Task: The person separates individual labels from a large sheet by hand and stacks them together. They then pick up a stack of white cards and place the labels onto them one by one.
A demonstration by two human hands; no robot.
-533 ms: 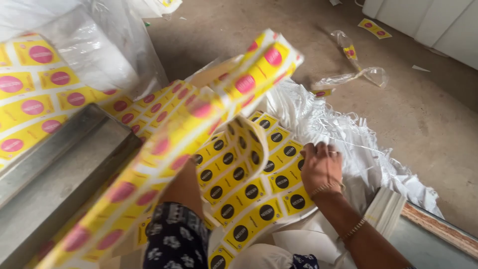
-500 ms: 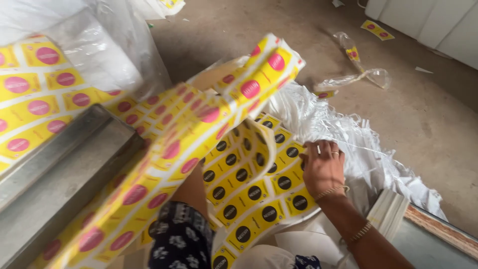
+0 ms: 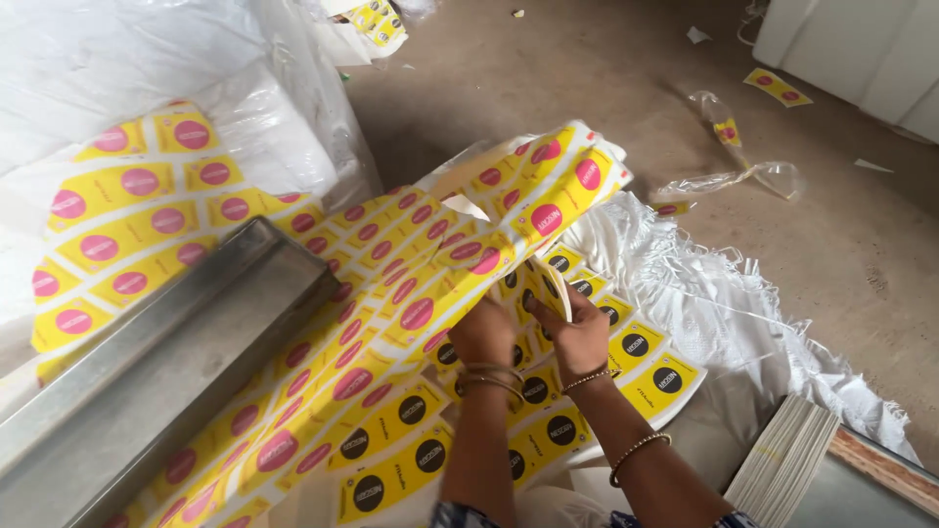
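both hands meet at the middle of the picture, low over a heap of printed yellow sheets. the left hand (image 3: 482,332) is closed on the lower edge of the raised sheet with pink dots (image 3: 460,256), a long die-cut sheet that runs from the lower left up to the upper middle and sags along its length. the right hand (image 3: 579,337) pinches a curled-up corner beside it, fingers folded over the edge, just above the stack of sheets with black dots (image 3: 548,430) lying on a white woven sack (image 3: 743,313). the sheets look thin, light and floppy, likely thin card or glossy paper; they bend under their own weight and could crease or tear at the cut-outs, so a grip along the solid edge with both hands spread apart seems best, not at a single tab. a metal channel (image 3: 166,362) lies at left across more pink-dot sheets, and a pile of white card (image 3: 782,469) sits at the lower right.
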